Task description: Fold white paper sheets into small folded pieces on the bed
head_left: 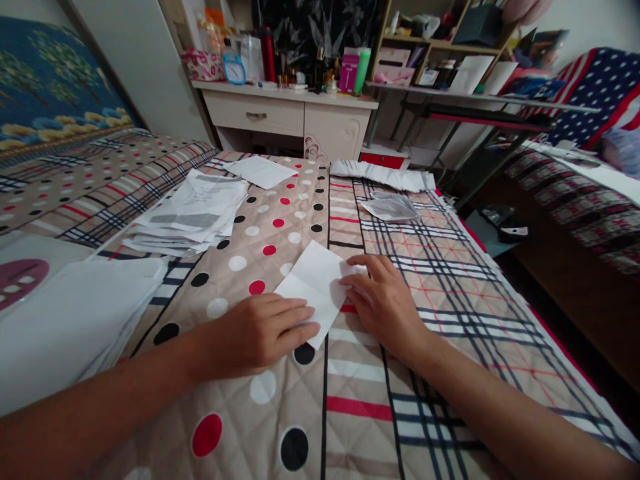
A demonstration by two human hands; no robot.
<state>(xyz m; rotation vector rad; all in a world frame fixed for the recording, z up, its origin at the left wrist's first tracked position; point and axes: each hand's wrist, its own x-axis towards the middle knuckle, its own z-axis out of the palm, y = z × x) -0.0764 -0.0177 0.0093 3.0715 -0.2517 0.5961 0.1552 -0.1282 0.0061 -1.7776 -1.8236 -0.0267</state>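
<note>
White paper sheet [320, 273] mid-quilt [255, 433]. Left hand [265, 327] fingers extended on its 7 o'clock edge, no grip; right hand [383, 297] half-curled at 3 o'clock, pinch unclear. Uneven pressure on soft padding could crease it.

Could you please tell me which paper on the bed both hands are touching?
The small white sheet between the left hand and the right hand; the printed stack and the larger white stack lie farther left, untouched by either hand.

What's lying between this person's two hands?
In the head view, a white piece of paper lies between the left hand and right hand, both touching it.
</note>
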